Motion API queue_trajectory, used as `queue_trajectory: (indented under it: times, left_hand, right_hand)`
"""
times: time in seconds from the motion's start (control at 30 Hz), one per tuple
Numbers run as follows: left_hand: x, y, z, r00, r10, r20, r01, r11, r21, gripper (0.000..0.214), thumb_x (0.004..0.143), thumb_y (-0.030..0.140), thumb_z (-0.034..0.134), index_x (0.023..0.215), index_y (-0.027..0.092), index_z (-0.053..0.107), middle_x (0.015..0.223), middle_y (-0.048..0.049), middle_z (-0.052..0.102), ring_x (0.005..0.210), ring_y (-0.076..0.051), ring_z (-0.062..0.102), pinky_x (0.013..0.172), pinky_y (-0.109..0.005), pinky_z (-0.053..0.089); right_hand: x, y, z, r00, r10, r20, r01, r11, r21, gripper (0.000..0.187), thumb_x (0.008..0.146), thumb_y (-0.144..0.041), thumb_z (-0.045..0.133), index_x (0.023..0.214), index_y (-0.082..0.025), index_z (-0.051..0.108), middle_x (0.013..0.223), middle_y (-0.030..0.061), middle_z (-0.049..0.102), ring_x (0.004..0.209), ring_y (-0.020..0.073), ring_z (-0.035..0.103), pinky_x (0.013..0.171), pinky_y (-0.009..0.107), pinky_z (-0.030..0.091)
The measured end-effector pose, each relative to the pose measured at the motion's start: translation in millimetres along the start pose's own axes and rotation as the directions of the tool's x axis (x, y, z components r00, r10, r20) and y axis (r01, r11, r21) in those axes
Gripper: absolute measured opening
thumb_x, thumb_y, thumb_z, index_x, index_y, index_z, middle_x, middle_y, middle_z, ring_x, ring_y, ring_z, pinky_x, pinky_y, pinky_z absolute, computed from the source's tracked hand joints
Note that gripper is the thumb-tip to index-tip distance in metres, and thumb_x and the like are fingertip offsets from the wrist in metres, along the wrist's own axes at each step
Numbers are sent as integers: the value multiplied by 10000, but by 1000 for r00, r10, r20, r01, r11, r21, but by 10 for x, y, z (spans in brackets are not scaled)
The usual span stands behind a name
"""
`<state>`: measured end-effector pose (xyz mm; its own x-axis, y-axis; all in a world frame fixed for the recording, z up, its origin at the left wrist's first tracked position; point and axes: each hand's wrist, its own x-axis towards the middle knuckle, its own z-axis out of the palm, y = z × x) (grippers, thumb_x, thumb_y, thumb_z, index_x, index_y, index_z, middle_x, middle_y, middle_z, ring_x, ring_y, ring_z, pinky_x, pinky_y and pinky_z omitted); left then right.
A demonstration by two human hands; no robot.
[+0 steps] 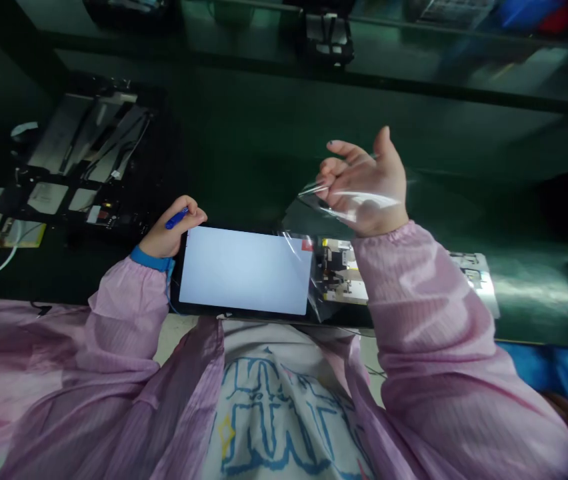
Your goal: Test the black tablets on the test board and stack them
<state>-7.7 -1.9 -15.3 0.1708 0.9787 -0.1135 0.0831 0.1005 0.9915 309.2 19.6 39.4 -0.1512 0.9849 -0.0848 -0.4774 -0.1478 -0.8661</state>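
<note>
A tablet-sized screen panel (247,270), lit plain white with a black border, lies in front of me. My left hand (171,227), with a blue band (151,259) at its wrist, is closed at the panel's top left corner. A short blue pen-like stick (177,218) shows between its fingers. Raised over the panel's right side, my right hand (364,180) has a clear plastic film (359,203) across its palm and fingers. The film runs down to the panel's right end, near a small red tab (307,245). Where the fingers pinch it is hard to see.
Opened device bodies with exposed boards (84,153) stand at the left, beside a white cable (1,263). Partly under my right arm are metal-and-board parts (344,270) and a silver part (479,280). Another dark device (328,40) sits on the shelf behind.
</note>
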Motion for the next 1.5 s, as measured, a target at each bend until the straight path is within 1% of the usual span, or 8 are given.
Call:
queue_trajectory:
  times: [0.33,0.47,0.7,0.8,0.9,1.17,1.3,1.5]
  left_hand:
    - [-10,-74,-31,999,23,36,-21,998,-54,362,754,465,694,758,197,451,773,-9,575,759,-164,550,682,-281,401]
    - [-6,-102,-55,996,50,68,-44,995,-87,447,726,558,704,760,195,447,758,-8,564,721,-155,536,642,-268,390]
    - [-18,-33,-22,995,12,104,4,987,-159,572,651,708,677,753,206,422,711,2,539,594,-130,478,522,-253,349]
    - [-27,13,4,993,6,118,18,979,-201,609,616,738,682,740,210,404,680,7,517,576,-129,470,510,-252,351]
    - [-27,27,9,991,-3,133,32,976,-214,622,603,745,687,741,212,398,680,7,517,577,-129,469,504,-248,355]
    - [-10,10,3,995,-18,96,34,986,-166,625,597,748,688,738,208,408,698,-1,521,618,-136,481,523,-252,380]
    - [-18,24,11,994,-19,104,36,986,-162,611,612,736,684,738,209,402,685,4,513,586,-128,468,501,-247,360]
    - [-12,28,7,995,-16,98,33,985,-170,604,602,727,695,736,212,409,689,2,520,588,-133,476,501,-252,366]
  right_hand:
    - [-453,256,277,985,-29,173,81,950,-302,494,847,-707,446,967,-247,580,771,-2,629,666,151,610,660,323,542]
    - [-695,321,415,871,-29,491,261,873,-411,340,892,-485,570,1105,-222,549,948,47,653,869,179,654,818,371,548]
    - [-1063,473,761,592,51,804,765,276,-581,339,916,-305,549,1203,-125,536,1282,203,541,1189,290,530,953,453,497]
    - [-1102,663,867,633,75,771,774,-79,-628,309,905,-265,546,1170,-109,569,1270,211,546,1203,363,496,965,551,444]
    - [-1044,846,882,712,134,689,700,-212,-682,531,862,-359,621,1319,-124,488,1370,214,482,1296,417,392,1010,637,361]
    - [-1224,873,585,790,110,603,610,-242,-755,268,893,-95,471,1101,-157,627,1201,142,611,1103,294,531,890,477,465]
    - [-1415,724,363,844,-53,533,531,-47,-846,158,898,-124,485,971,-176,615,964,111,618,909,244,562,784,419,505]
    - [-1480,567,84,932,-189,309,328,79,-941,423,894,-275,560,1290,-207,426,1279,175,457,1215,322,473,946,534,482]
